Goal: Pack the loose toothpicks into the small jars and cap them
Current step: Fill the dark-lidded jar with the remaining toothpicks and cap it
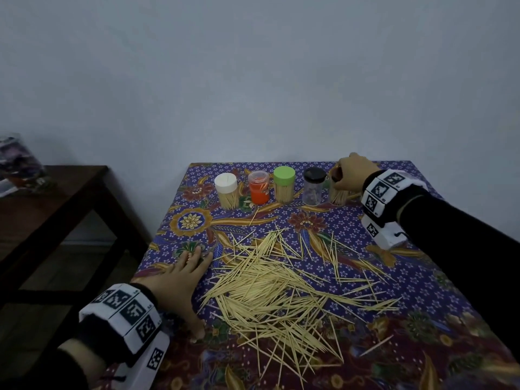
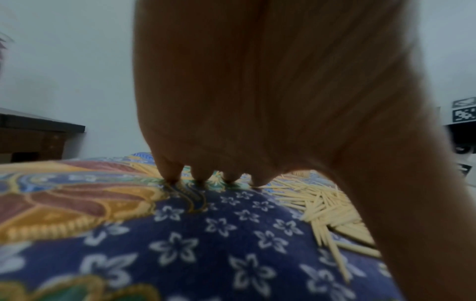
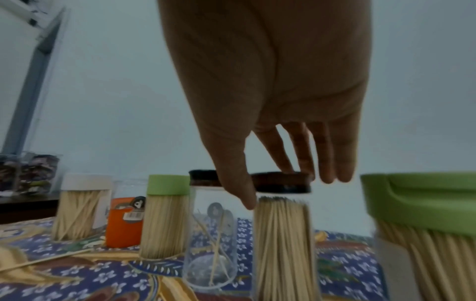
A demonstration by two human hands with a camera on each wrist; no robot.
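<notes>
Lying in a wide heap on the near middle of the patterned cloth (image 1: 422, 277), the loose toothpicks (image 1: 275, 294) reach almost to its near edge. Along the far edge stands a row of jars: white-capped (image 1: 226, 190), orange (image 1: 259, 187), green-capped (image 1: 284, 184), a nearly empty black-capped one (image 1: 313, 185). The right hand (image 1: 351, 175) pinches the dark lid (image 3: 280, 182) on a full jar (image 3: 283, 244) at the row's right end. The left hand (image 1: 180, 280) rests flat, fingers straight, just left of the heap near the left edge.

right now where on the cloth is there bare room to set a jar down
Bare floral tablecloth lies left of the white-capped jar, down to the flat left hand. Another strip runs between the jar row and the loose toothpick pile. The middle is crowded; the right hand blocks the far right.
</notes>
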